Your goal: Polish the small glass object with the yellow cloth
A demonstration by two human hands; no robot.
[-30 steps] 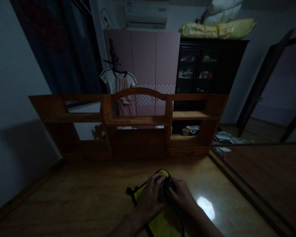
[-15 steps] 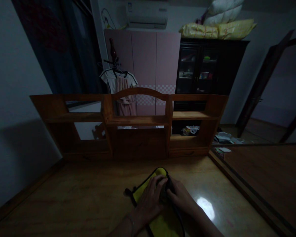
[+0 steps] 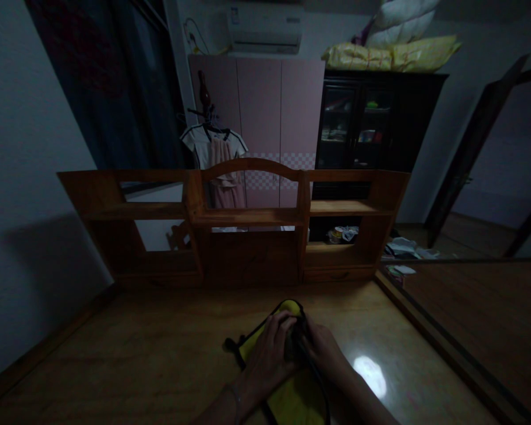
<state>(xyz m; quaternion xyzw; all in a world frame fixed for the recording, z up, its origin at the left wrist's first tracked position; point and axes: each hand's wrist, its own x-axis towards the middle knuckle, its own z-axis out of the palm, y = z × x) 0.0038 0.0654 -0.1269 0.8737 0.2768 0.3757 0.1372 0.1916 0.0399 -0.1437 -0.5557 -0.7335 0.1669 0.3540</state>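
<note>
A yellow pouch (image 3: 294, 396) with black edging lies at a slant on the wooden desk, close in front of me. My left hand (image 3: 272, 348) rests across it, with the fingers bent around the pouch's right-hand black edge. At that same edge my right hand (image 3: 323, 351) is closed, pinching the black trim near the pouch's far end. Both hands' fingertips meet there, and shadow hides exactly what lies between them. A dark tab or strap (image 3: 230, 343) sticks out from the pouch's left corner.
A wooden shelf unit (image 3: 248, 215) with open compartments stands along the desk's back edge. The desktop (image 3: 159, 342) has a raised rim on the right and a white wall on the left. Light glares (image 3: 369, 376) beside my right forearm.
Both hands stay at the pouch's black edge. My right fingers have shifted slightly, and the dark edge between the hands looks a little different. The pouch has hardly moved.
</note>
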